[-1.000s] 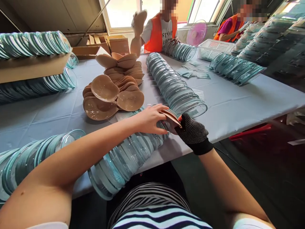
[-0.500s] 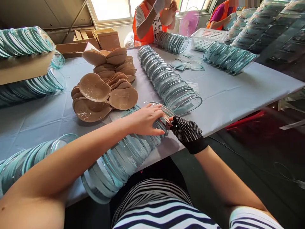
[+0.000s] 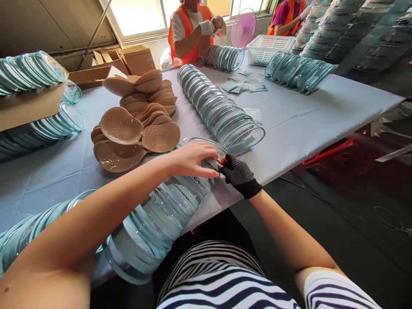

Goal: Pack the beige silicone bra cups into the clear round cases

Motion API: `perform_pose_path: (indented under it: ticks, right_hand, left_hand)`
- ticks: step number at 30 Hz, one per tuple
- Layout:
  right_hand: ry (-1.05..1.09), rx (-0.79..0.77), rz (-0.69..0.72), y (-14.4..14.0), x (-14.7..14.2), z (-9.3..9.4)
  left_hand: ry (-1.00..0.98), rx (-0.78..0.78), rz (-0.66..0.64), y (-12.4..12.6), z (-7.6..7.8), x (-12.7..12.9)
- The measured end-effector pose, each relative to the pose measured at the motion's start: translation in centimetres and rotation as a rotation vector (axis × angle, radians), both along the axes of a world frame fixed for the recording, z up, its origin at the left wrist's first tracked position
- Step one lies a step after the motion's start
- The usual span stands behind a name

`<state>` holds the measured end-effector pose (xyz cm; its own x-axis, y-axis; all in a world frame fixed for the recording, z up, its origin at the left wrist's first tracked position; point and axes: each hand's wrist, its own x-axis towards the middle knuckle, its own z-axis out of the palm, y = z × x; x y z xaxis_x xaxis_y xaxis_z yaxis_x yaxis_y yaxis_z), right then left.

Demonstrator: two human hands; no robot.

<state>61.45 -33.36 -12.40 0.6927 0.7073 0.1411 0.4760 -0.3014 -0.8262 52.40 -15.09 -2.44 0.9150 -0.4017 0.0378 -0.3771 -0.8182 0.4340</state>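
Observation:
A long row of nested clear plastic shells lies along the table's near edge, running toward my lap. My bare left hand presses on the far end shell of that row, fingers spread over it. My right hand, in a black dotted glove, pinches that same end of the row at its right side; what lies between its fingertips is hidden. A pile of beige silicone cups sits just beyond my left hand.
A second row of clear shells runs up the grey-blue table. More shell stacks lie at right and on cardboard at left. Two people in orange vests work at the far end, near a white basket.
The beige cup seen at the row's end a second ago is now out of sight inside the end shell. Both hands closed in on that shell, and my view shifted slightly.

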Motion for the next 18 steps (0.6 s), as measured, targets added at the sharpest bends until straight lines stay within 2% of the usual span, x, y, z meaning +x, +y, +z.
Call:
perform_pose_path:
  ticks: [2, 4, 6, 9, 12, 15, 18]
  right_hand:
    - [0.251, 0.137, 0.07, 0.0, -0.1, 0.0]
    - [0.339, 0.168, 0.108, -0.2, -0.3, 0.0]
    - [0.227, 0.136, 0.131, -0.5, -0.4, 0.2]
    - [-0.08, 0.112, 0.069, -1.1, -0.8, 0.7]
    - [-0.302, 0.08, -0.002, -1.6, -1.6, 1.2]
    - [-0.484, 0.013, -0.032, -2.2, -2.4, 1.8]
    - [-0.61, -0.02, -0.107, -2.4, -1.9, 2.2]
  left_hand:
    - [0.015, 0.009, -0.002, -0.3, 0.0, 0.2]
    - [0.023, 0.02, 0.016, -0.6, 0.0, 0.3]
    - [0.022, 0.058, 0.051, -0.8, -0.1, 0.3]
    - [0.023, 0.143, 0.118, -1.0, -0.1, 0.3]
    - [0.046, 0.118, 0.132, -0.7, 0.0, 0.3]
    - [-0.065, 0.154, 0.131, 0.1, -0.1, 0.3]
    - [-0.142, 0.255, 0.217, 0.9, -0.2, 0.3]
